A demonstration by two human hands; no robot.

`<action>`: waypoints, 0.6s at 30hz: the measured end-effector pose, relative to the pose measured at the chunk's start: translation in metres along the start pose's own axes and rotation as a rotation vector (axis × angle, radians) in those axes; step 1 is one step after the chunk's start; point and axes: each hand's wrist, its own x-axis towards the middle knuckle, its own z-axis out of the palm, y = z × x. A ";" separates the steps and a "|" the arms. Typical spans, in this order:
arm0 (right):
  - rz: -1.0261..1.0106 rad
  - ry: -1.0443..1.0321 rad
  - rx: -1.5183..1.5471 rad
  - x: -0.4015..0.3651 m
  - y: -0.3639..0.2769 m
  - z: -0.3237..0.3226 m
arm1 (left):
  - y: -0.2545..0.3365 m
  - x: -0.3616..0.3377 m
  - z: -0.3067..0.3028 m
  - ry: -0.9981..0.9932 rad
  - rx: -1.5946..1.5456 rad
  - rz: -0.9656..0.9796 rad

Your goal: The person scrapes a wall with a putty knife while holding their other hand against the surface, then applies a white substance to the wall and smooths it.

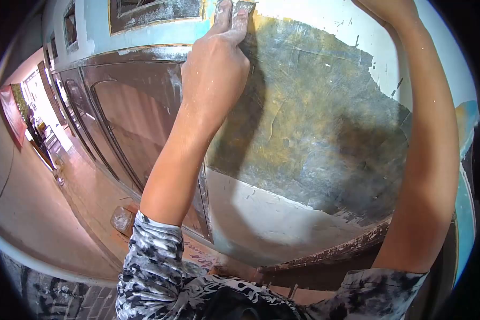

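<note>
A person, seen from their own head camera through a round, curved lens, stands with both arms raised in front of a wall. Large on it is a rough, ragged-edged patch of mottled grey, green and ochre (304, 114), directly between the two forearms. Smooth white coating (272, 210) borders the patch above and below, and small dark marks and loose-looking flecks dot its upper right edge.

The left hand (216, 56), dusted with pale specks, reaches to the top of the view just beside the patch's upper left corner. Two fingers point upward, close together, their tips whitened; whether they grip something cannot be told. The right hand (386, 9) is mostly cut off by the top edge, above the patch's right side, so its grasp cannot be told either. A shadow falls across the patch beside the left arm. Both short sleeves (154, 261) are black, white and grey patterned cloth.

Left of the patch stand glossy brown panelled doors (133, 112), under a pale blue painted band (168, 34). Below the patch runs a dark brown ledge with a chipped edge (341, 248). A greyish, rounded block-like object (122, 220) sits low on the left, near the doors. Further left, a pinkish-brown floor (85, 184) leads to a bright opening.
</note>
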 end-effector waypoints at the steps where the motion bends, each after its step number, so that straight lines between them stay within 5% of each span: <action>1: 0.003 0.002 -0.007 0.000 0.000 0.000 | 0.003 0.003 -0.003 -0.007 -0.021 -0.014; 18: 0.015 0.012 -0.040 0.000 -0.002 0.001 | -0.007 -0.019 0.004 0.002 0.018 0.051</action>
